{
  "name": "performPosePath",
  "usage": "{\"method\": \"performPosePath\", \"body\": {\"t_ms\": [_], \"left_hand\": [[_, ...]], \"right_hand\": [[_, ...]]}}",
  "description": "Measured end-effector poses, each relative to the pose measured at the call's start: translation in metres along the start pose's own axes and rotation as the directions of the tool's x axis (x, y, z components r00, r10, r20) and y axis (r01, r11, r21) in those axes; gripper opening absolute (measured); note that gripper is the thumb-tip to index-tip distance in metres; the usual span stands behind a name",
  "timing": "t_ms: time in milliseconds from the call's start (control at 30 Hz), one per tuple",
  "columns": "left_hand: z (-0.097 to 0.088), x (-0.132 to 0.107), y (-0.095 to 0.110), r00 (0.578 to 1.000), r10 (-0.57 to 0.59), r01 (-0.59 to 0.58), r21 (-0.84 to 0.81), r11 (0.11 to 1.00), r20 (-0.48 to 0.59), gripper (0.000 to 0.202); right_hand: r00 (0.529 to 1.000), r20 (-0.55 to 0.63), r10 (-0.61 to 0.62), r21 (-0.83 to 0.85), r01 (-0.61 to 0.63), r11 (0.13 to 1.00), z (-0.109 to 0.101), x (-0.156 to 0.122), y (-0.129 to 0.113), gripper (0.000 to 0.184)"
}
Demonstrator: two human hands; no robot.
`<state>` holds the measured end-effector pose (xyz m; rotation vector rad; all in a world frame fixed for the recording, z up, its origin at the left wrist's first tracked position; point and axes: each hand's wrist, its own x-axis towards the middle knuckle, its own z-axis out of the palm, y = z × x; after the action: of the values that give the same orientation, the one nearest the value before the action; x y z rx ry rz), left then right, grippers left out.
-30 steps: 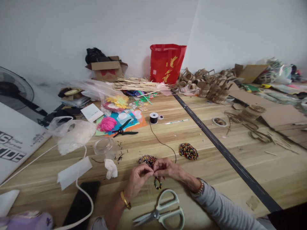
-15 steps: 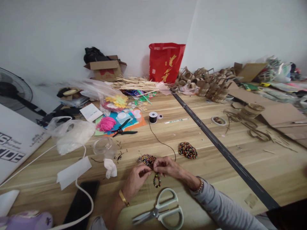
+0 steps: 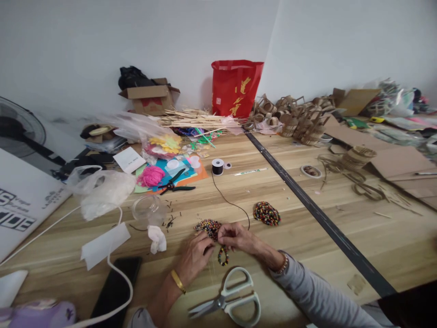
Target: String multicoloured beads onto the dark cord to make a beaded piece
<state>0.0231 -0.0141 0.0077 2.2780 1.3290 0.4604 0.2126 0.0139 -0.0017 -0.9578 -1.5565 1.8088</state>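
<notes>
A loose pile of small multicoloured beads [image 3: 206, 227] lies in front of me. At its near left edge, my left hand [image 3: 196, 251] has its fingers curled in, and whatever is between the fingertips is hidden. My right hand [image 3: 237, 237] pinches a thin string at the pile's right side. Just below those fingertips, a short loop of strung beads [image 3: 223, 256] rests on the table. Farther right is a coiled heap of strung beads [image 3: 266, 214]. White-handled scissors [image 3: 227, 298] lie nearest me with their blades to the left.
Behind the hands stands a spool of black cord [image 3: 217, 167], its loose end trailing toward my right hand. Pliers [image 3: 175, 182], pink yarn [image 3: 150, 176] and a clear jar [image 3: 146, 208] lie left. A dark strip [image 3: 297, 189] crosses the table; small woven baskets [image 3: 307, 127] stand behind.
My left hand has drawn slightly away from the right fingertips and turned its back upward, fingers now bent over the pile's edge. My right hand is almost still.
</notes>
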Motion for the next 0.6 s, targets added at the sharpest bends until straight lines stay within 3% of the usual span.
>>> {"method": "performPosePath", "body": {"t_ms": [133, 300, 433, 600], "left_hand": [[0.001, 0.000, -0.004, 0.989, -0.095, 0.059, -0.286, 0.956, -0.111, 0.015], [0.005, 0.002, -0.017, 0.943, -0.332, 0.219, -0.703, 0.676, -0.026, 0.013], [0.008, 0.003, -0.027, 0.929, -0.369, 0.241, -0.798, 0.553, 0.025, 0.023], [0.003, 0.002, -0.026, 0.932, -0.356, 0.268, -0.798, 0.540, 0.073, 0.023]], "right_hand": [[0.999, -0.004, -0.046, -0.009, 0.046, 0.999, 0.002, 0.000, 0.003, 0.037], [0.998, -0.003, -0.059, -0.033, 0.059, 0.998, 0.006, 0.000, 0.006, 0.035], [0.997, -0.031, -0.077, -0.012, 0.077, 0.997, 0.008, 0.001, 0.006, 0.036], [0.996, -0.038, -0.076, -0.026, 0.075, 0.997, 0.009, 0.001, 0.005, 0.040]]}}
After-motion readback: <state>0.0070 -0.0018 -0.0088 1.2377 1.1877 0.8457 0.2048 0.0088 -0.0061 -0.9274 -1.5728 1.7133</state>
